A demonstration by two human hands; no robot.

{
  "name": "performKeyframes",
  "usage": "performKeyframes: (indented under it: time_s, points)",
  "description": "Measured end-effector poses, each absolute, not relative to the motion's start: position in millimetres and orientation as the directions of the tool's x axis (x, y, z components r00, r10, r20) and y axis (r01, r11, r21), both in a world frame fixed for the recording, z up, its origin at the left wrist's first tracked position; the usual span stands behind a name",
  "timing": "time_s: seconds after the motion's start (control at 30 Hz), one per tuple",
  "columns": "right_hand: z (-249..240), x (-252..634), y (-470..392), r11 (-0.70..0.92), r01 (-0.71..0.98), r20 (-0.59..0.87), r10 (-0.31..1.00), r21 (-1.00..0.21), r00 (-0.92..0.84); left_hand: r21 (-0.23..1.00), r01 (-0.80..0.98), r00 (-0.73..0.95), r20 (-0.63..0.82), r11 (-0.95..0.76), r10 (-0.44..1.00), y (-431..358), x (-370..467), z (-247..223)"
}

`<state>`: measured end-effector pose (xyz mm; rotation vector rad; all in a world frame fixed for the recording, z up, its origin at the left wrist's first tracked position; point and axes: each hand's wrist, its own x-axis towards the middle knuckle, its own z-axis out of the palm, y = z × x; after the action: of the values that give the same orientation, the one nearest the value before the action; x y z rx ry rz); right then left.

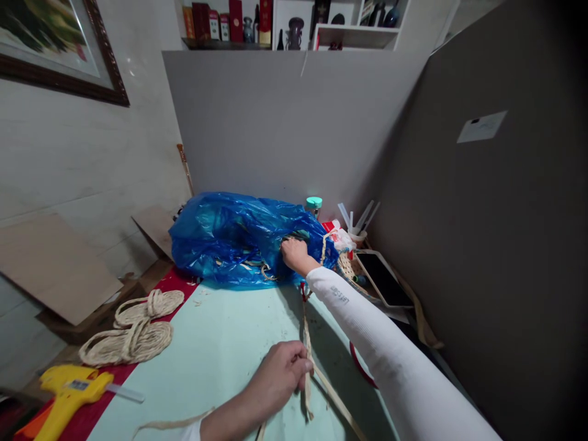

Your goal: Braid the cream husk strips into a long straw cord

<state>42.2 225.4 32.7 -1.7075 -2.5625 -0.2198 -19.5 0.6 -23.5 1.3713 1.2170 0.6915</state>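
Near the front of the table, my left hand (281, 375) is closed in a pinch on a pale straw braid (306, 337). This braid runs up to a red piece at its far end, and loose strips trail from it toward me. My right hand (294, 253), arm stretched forward in a white sleeve, reaches into the mouth of a blue plastic bag (234, 239). Its fingers look curled, but the bag partly hides them, so what they grip cannot be made out. Straw strips show inside and at the lower edge of the bag.
Coiled straw ropes (128, 343) and a yellow glue gun (76, 392) lie at the left on a red strip. To the right are a tablet (383, 278), a cup of glue sticks (357, 234) and a woven basket (346, 266). Grey panels (294, 122) enclose the table.
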Motion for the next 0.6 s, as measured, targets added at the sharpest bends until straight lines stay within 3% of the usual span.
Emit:
performKeyframes:
  time_s: [0.27,0.6]
  points:
    - [45,59,217,0.288,0.955,0.191,0.936,0.072,-0.297,0.953,0.277,0.304,-0.206,0.121,0.93,1,-20,-27]
    - [105,99,177,0.245,0.959,0.247,0.93,0.141,-0.274,0.946,0.304,0.302,-0.206,0.111,0.931,-2,-21,-20]
